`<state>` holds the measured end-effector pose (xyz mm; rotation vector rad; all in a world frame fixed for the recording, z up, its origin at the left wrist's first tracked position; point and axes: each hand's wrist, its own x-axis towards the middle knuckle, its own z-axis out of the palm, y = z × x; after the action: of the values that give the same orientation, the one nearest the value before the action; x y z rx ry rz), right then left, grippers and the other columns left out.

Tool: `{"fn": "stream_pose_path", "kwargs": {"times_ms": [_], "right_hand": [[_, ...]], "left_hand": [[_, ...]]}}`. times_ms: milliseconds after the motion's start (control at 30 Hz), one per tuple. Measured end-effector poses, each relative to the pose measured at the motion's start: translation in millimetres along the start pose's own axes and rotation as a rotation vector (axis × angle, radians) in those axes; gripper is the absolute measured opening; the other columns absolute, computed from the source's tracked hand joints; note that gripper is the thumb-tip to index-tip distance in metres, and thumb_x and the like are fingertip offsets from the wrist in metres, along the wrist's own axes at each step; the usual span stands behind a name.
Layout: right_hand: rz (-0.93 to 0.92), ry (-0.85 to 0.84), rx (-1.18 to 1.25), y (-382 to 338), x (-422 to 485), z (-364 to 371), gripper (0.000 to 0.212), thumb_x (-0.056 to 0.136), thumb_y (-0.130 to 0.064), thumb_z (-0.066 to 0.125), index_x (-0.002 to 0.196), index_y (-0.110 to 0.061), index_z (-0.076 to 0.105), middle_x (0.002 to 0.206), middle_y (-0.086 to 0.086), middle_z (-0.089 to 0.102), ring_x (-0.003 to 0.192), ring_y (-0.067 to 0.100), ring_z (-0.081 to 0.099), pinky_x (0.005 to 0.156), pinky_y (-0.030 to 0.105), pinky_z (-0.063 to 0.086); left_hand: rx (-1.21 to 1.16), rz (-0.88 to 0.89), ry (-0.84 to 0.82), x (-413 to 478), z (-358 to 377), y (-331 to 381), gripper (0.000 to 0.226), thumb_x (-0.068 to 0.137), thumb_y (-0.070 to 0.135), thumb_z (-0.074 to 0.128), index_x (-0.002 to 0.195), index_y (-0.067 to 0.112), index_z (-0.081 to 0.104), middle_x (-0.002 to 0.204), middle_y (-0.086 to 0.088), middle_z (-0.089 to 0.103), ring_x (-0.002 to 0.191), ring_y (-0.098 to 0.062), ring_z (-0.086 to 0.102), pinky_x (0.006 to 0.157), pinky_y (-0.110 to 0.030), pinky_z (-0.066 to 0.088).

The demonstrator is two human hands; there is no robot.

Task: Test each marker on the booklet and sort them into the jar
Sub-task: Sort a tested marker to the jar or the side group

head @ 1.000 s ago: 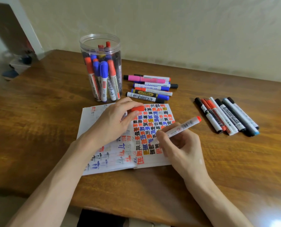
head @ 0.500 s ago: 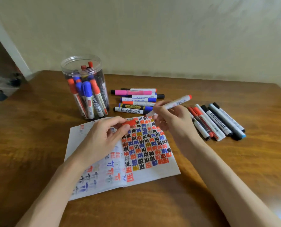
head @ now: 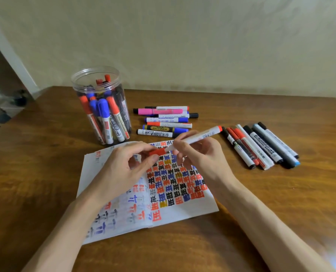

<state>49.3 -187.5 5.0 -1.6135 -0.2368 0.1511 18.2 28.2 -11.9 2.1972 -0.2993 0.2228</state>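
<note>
Marker (head: 203, 135), white barrel with red end plug, held in right hand (head: 200, 156) above the far edge of the booklet (head: 182, 212). Barrel tilted: red end up and to the right, writing end down and to the left. Right fingers (head: 179, 138) clamped round the lower half of the barrel. Left hand (head: 122, 169) pinches red cap (head: 157, 152) between thumb and forefinger, with the other fingers loosely curled above the page. Cap mouth meets the writing end of the marker. Nib not visible; cannot tell whether the cap is seated. Booklet lies open and flat on table (head: 280, 203), its right page dense with red, blue, black and ochre test marks, its left page carrying fainter marks. Jar (head: 79, 79), clear and upright with no lid on, stands on the table just beyond the booklet's far-left corner. Jarred markers (head: 103, 114) stand inside, with red, blue and black caps. Rear row (head: 165, 120) lies sideways between jar and right hand: pink, blue, black and red pieces, touching one another. Right row (head: 261, 146) lies side by side to the right of the booklet, apart from it, mostly black and red, one end light blue. Wall (head: 202, 46) plain, behind the table.
</note>
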Motion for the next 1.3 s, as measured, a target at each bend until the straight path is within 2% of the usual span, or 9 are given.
{"fn": "stream_pose_path", "kwargs": {"times_ms": [200, 300, 433, 533, 700, 800, 967, 1133, 1300], "right_hand": [[-0.057, -0.093, -0.002, 3, -2, 0, 0.02, 0.092, -0.029, 0.079, 0.105, -0.014, 0.077, 0.08, -0.003, 0.074, 0.067, 0.01, 0.064, 0.06, 0.02, 0.049], [-0.007, -0.119, 0.014, 3, -1, -1, 0.025, 0.09, -0.035, 0.078, 0.108, -0.017, 0.078, 0.085, 0.003, 0.075, 0.07, 0.013, 0.065, 0.065, 0.025, 0.052], [0.107, -0.087, 0.183, 1, 6, -12, 0.029, 0.095, -0.038, 0.07, 0.109, -0.014, 0.079, 0.084, 0.009, 0.071, 0.075, 0.019, 0.063, 0.071, 0.033, 0.052], [0.041, -0.087, 0.075, 3, 9, -29, 0.028, 0.086, -0.036, 0.077, 0.099, -0.011, 0.079, 0.083, 0.008, 0.073, 0.075, 0.02, 0.065, 0.071, 0.031, 0.054], [-0.15, -0.127, -0.267, 8, 8, -37, 0.021, 0.092, -0.028, 0.074, 0.109, -0.018, 0.079, 0.084, -0.004, 0.079, 0.071, 0.016, 0.074, 0.067, 0.028, 0.061], [-0.198, -0.101, -0.283, 11, 6, -33, 0.022, 0.091, -0.029, 0.072, 0.11, -0.02, 0.078, 0.083, -0.004, 0.079, 0.07, 0.016, 0.073, 0.065, 0.027, 0.062], [-0.195, -0.082, -0.268, 17, 4, -31, 0.032, 0.09, -0.033, 0.072, 0.115, -0.014, 0.078, 0.081, -0.006, 0.078, 0.068, 0.013, 0.072, 0.063, 0.022, 0.058], [-0.193, -0.074, -0.289, 18, 4, -30, 0.03, 0.091, -0.033, 0.072, 0.113, -0.014, 0.079, 0.079, 0.001, 0.078, 0.067, 0.016, 0.072, 0.065, 0.022, 0.059], [-0.16, -0.09, -0.212, 13, 4, -29, 0.025, 0.091, -0.032, 0.071, 0.109, -0.016, 0.08, 0.082, 0.002, 0.078, 0.068, 0.014, 0.07, 0.066, 0.025, 0.06]], "left_hand": [[0.01, 0.024, 0.003, -1, -1, 0, 0.024, 0.096, 0.041, 0.062, 0.116, 0.032, 0.072, 0.104, 0.022, 0.07, 0.108, -0.006, 0.066, 0.081, -0.027, 0.057], [0.016, 0.027, 0.017, -1, -1, 0, 0.026, 0.095, 0.039, 0.062, 0.117, 0.031, 0.072, 0.105, 0.023, 0.071, 0.109, -0.004, 0.065, 0.083, -0.022, 0.056], [-0.057, -0.025, 0.061, -1, -3, -1, 0.017, 0.094, 0.036, 0.063, 0.109, 0.044, 0.067, 0.105, 0.027, 0.07, 0.106, 0.005, 0.066, 0.075, -0.013, 0.056], [-0.048, -0.035, 0.106, -2, -4, -2, 0.02, 0.092, 0.038, 0.063, 0.111, 0.043, 0.067, 0.106, 0.03, 0.068, 0.106, 0.008, 0.066, 0.074, -0.011, 0.056], [0.122, 0.093, 0.144, 0, 0, -4, 0.043, 0.089, 0.042, 0.057, 0.123, 0.021, 0.073, 0.107, 0.03, 0.061, 0.099, 0.023, 0.06, 0.078, -0.004, 0.052], [0.113, 0.101, 0.179, 0, 1, -3, 0.046, 0.089, 0.044, 0.056, 0.123, 0.018, 0.073, 0.11, 0.02, 0.065, 0.099, 0.022, 0.06, 0.078, -0.005, 0.053], [0.107, 0.113, 0.181, 1, 1, -2, 0.042, 0.089, 0.037, 0.06, 0.122, 0.016, 0.074, 0.105, 0.034, 0.058, 0.098, 0.023, 0.059, 0.075, -0.002, 0.05], [0.093, 0.094, 0.179, 1, 2, -4, 0.042, 0.087, 0.036, 0.061, 0.121, 0.016, 0.075, 0.104, 0.033, 0.059, 0.101, 0.023, 0.059, 0.077, -0.003, 0.051], [-0.02, 0.036, 0.137, 1, 2, -1, 0.027, 0.089, 0.038, 0.064, 0.113, 0.031, 0.073, 0.097, 0.036, 0.066, 0.104, 0.013, 0.064, 0.074, -0.01, 0.056]]}}
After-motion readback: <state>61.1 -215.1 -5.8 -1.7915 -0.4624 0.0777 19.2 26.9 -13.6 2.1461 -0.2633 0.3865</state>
